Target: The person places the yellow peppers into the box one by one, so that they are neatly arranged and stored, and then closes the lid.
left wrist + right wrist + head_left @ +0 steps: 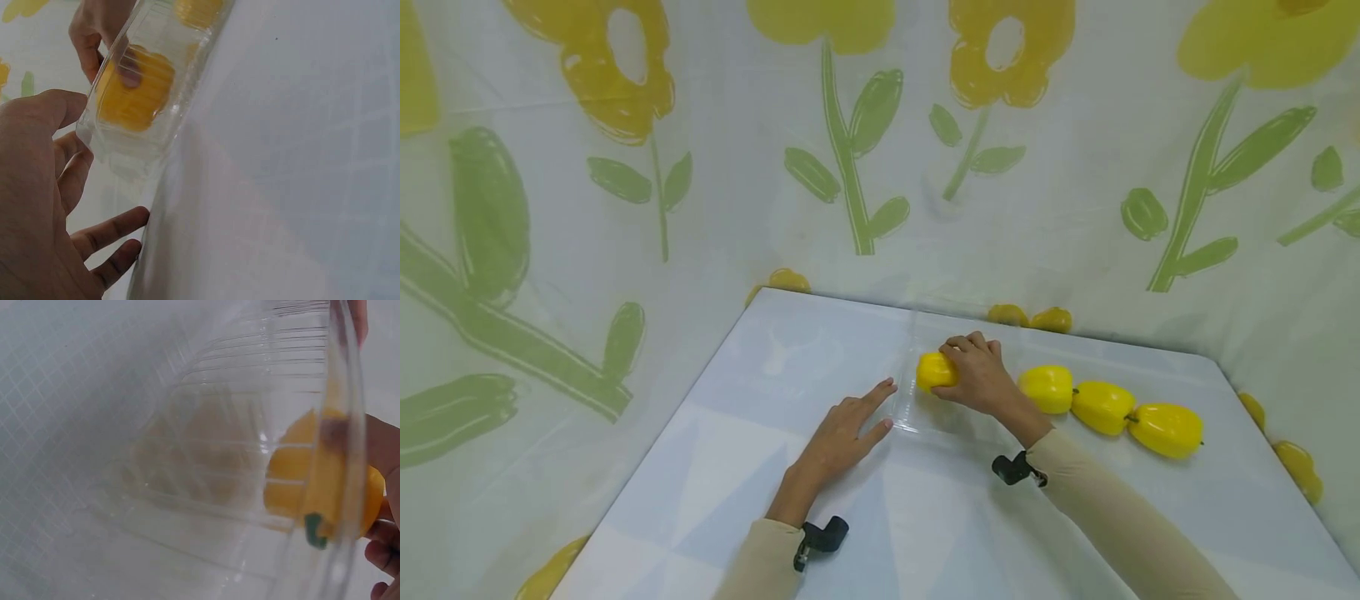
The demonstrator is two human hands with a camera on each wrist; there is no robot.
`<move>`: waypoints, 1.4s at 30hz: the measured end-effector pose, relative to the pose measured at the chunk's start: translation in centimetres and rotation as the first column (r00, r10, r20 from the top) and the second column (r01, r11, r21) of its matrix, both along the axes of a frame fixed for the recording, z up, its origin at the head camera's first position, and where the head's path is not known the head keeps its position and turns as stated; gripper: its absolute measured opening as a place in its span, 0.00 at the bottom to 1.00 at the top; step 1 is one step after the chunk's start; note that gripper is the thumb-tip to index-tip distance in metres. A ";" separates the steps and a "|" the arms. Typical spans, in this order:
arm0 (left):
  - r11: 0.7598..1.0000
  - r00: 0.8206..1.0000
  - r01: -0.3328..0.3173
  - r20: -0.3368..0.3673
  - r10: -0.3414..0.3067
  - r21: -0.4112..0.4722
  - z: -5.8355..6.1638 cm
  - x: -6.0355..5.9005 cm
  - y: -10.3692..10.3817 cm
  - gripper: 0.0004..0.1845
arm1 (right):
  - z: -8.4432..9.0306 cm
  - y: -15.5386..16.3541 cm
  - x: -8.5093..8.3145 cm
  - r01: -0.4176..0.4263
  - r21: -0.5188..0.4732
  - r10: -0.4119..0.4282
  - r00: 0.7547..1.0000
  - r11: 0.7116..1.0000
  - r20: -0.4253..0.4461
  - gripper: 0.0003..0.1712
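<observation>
Your right hand (976, 375) curls its grip round a yellow pepper (934, 370) inside the clear box (917, 408) on the desk (925, 517); your left hand (842, 433) lies flat, fingers straight, touching the box's edge; three peppers (1105, 407) wait just right

Bright, even light; soft shadows; wide-angle bending at edges; wrist views blurred close up.

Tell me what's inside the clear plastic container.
One yellow pepper, gripped by the right hand, sits in the clear container. The hand covers the pepper's far side.
</observation>
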State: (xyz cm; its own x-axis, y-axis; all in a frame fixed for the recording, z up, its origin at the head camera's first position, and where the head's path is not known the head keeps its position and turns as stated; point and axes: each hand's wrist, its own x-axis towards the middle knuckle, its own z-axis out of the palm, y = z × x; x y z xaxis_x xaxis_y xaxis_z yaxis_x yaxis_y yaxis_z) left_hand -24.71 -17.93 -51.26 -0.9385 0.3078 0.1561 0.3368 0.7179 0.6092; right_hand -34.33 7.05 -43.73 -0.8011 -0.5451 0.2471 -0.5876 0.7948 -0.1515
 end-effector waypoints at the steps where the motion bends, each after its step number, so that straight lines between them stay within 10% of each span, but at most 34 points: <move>1: 1.000 1.000 -0.001 0.007 0.001 -0.002 0.0 0.0 0.1 0.33 | -0.1 0.1 0.0 0.001 0.003 -0.001 1.000 1.000 -0.003 0.38; 27: 1.000 0.999 -0.017 -0.033 0.017 0.008 -0.9 0.0 0.3 0.33 | -2.1 -1.0 -0.6 0.043 0.059 -0.043 0.999 0.997 0.010 0.43; 42: 1.000 0.999 -0.024 -0.025 0.024 0.007 -1.0 0.0 0.5 0.33 | 0.2 2.7 1.5 0.062 0.009 -0.062 0.995 0.998 0.073 0.45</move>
State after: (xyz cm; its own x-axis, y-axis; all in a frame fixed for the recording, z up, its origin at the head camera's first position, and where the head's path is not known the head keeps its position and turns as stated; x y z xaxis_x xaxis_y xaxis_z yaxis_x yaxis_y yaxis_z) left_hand -24.67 -17.41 -52.24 -0.9414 0.2842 0.1814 0.3347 0.7222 0.6054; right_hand -32.85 9.73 -43.52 -0.8494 -0.4952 0.1827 -0.5245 0.8307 -0.1868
